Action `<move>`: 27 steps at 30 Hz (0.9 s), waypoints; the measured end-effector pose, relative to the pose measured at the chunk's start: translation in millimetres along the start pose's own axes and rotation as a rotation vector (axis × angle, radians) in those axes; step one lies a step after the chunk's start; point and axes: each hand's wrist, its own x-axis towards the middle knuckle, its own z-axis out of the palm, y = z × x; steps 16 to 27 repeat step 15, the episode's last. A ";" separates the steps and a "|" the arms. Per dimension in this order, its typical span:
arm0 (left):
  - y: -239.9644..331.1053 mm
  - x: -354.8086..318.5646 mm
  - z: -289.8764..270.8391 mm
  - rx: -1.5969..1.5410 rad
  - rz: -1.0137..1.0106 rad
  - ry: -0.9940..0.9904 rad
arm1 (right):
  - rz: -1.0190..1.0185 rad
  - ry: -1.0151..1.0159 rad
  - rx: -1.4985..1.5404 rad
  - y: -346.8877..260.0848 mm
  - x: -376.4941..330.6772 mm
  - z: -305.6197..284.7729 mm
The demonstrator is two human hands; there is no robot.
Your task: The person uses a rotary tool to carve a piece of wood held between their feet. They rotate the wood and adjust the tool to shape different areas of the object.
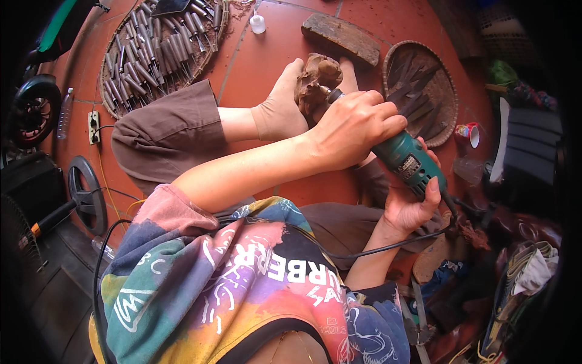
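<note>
We see left hand (351,124) wrapped tight around front of green rotary grinder (407,161), right hand (412,203) clamped on its rear, bit touching brown wood carving (315,82) braced between feet on tiled floor (267,54), round basket of chisels (157,48) nearby

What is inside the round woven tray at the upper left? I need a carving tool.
The woven tray holds many wooden-handled carving chisels, lying packed side by side. A dark flat object covers some at the top edge; the tray's bottom under the chisels is hidden.
</note>
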 end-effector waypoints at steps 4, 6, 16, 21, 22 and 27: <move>12.3 8.6 -7.7 0.043 -0.031 0.045 | -0.049 -0.034 -0.056 -16.9 7.3 -3.5; 16.8 13.8 -10.8 0.036 -0.030 0.102 | -0.148 -0.120 -0.080 -19.8 12.6 -0.6; 14.1 19.2 2.6 0.039 -0.042 0.178 | -0.284 -0.303 0.488 -2.1 34.2 5.6; 14.1 19.2 2.6 0.039 -0.042 0.178 | -0.284 -0.303 0.488 -2.1 34.2 5.6; 14.1 19.2 2.6 0.039 -0.042 0.178 | -0.284 -0.303 0.488 -2.1 34.2 5.6; 14.1 19.2 2.6 0.039 -0.042 0.178 | -0.284 -0.303 0.488 -2.1 34.2 5.6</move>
